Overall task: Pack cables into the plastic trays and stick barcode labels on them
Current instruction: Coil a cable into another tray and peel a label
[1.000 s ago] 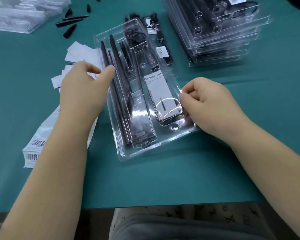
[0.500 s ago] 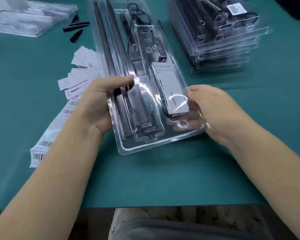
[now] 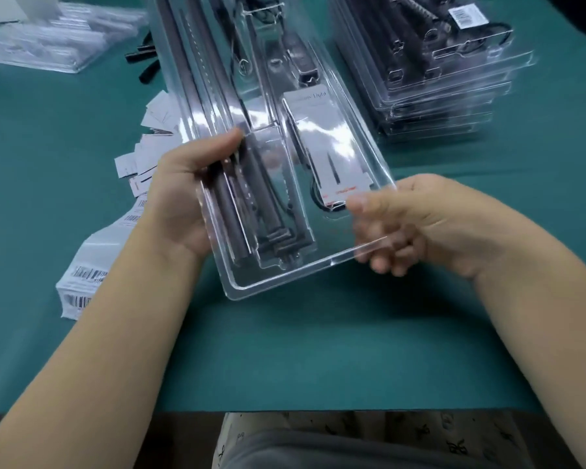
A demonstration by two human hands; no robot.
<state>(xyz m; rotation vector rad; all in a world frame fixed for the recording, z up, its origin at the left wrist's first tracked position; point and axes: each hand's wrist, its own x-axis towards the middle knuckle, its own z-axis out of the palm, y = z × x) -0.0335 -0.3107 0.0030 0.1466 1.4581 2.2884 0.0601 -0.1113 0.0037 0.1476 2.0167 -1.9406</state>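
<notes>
Both hands hold one packed plastic tray (image 3: 285,184) lifted off the green tabletop (image 3: 318,350) near its front edge: the left hand (image 3: 183,198) grips the left rim with thumb on top, the right hand (image 3: 403,225) curls under the near right corner. Keeping both grips firm should stop the clear shell flexing. Its long axis runs from the person toward the far edge, leaning slightly left, beside the stacked trays (image 3: 437,69) and loose barcode labels (image 3: 85,279).
</notes>
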